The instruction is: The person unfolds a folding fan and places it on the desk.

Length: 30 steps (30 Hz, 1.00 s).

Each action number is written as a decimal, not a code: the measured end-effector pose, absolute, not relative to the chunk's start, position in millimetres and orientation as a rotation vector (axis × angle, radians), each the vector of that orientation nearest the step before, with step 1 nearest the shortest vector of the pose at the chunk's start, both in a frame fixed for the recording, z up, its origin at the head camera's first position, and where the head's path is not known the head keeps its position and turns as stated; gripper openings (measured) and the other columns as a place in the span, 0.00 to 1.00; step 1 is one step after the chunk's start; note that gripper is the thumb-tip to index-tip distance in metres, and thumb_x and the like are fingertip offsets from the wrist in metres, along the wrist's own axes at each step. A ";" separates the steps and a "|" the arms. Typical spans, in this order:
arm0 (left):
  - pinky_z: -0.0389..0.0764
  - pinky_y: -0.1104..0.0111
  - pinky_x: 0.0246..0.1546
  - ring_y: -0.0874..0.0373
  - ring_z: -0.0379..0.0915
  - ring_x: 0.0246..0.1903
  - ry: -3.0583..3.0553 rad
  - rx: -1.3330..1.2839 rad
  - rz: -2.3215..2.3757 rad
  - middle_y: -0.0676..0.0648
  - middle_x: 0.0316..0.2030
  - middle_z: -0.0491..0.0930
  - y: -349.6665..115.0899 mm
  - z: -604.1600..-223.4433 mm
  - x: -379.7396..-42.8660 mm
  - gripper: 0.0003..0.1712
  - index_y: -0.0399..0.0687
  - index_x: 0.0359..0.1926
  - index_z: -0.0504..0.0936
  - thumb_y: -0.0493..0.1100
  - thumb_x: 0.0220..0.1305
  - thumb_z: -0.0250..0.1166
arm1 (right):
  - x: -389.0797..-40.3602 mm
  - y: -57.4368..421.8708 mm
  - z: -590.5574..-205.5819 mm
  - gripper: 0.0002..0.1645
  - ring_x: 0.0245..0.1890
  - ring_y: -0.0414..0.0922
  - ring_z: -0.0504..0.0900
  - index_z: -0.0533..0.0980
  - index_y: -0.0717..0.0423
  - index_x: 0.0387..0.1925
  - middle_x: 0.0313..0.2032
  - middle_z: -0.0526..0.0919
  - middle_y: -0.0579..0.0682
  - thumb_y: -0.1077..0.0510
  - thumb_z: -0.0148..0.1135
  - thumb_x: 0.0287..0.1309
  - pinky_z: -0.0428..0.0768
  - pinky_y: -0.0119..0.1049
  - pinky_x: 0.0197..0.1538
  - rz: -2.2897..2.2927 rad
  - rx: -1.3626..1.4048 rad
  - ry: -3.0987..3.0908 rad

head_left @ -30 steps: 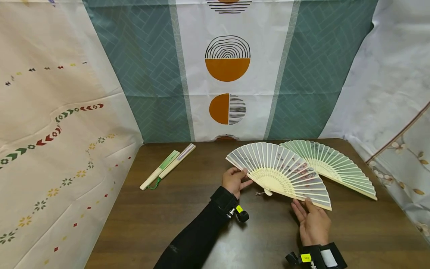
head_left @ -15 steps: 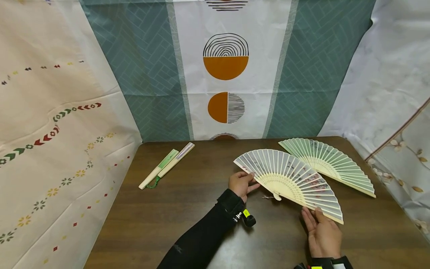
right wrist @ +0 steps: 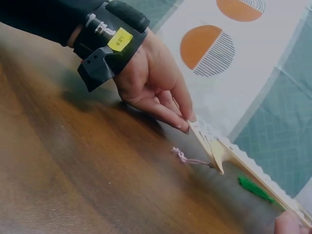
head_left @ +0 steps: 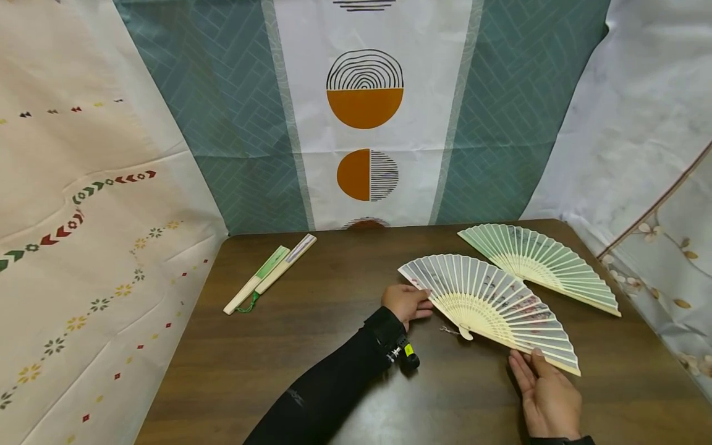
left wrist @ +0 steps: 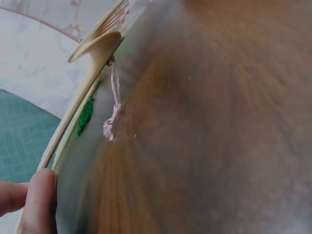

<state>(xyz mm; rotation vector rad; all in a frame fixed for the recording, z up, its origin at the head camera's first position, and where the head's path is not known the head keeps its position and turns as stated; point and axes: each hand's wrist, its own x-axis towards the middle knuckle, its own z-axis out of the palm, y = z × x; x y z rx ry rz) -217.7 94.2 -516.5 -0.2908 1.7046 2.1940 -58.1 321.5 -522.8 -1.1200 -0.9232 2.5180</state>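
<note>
A whitish-grey folding fan with pale ribs and a printed blossom pattern is spread wide in the head view. My left hand pinches its left outer stick between thumb and fingers. At the opposite outer stick, my right hand grips with the thumb above and fingers beneath. From the pivot end hangs a short pink cord, plain in both wrist views. Just behind lies a green folding fan, also spread. Its green tassel shows beyond the held fan in the right wrist view.
Two folded fans lie side by side at the table's back left: a green one and a pale one, with a green tassel by them. The brown table ends at patterned cloths behind and at both sides.
Both hands have carried the grey fan toward the right and nearer the front of the table, so it covers less of the green fan. The folded fans stay put; the head view has shifted slightly.
</note>
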 end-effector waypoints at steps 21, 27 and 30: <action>1.00 0.52 0.45 0.57 0.89 0.29 1.682 -0.256 2.088 0.34 0.43 0.93 78.5 -508.4 -218.0 0.11 0.25 0.52 0.88 0.30 0.74 0.71 | -39.2 333.7 -524.3 0.10 0.40 0.44 0.96 0.77 0.45 0.51 0.36 0.90 0.46 0.48 0.51 0.91 0.98 0.38 0.51 2.678 -1.188 -0.990; 1.00 0.52 0.44 0.57 0.88 0.29 1.680 -0.245 2.070 0.35 0.42 0.93 77.9 -513.0 -216.4 0.11 0.24 0.51 0.88 0.27 0.71 0.69 | -31.3 341.2 -529.6 0.13 0.41 0.43 0.96 0.71 0.49 0.54 0.37 0.91 0.45 0.47 0.44 0.93 0.98 0.38 0.53 2.752 -1.122 -1.078; 1.00 0.52 0.44 0.55 0.89 0.31 1.678 -0.234 2.074 0.34 0.44 0.93 76.6 -515.1 -216.0 0.12 0.23 0.51 0.88 0.26 0.70 0.69 | -28.5 342.7 -531.3 0.18 0.41 0.45 0.97 0.76 0.49 0.46 0.37 0.93 0.46 0.49 0.42 0.93 0.99 0.41 0.51 2.761 -1.119 -1.045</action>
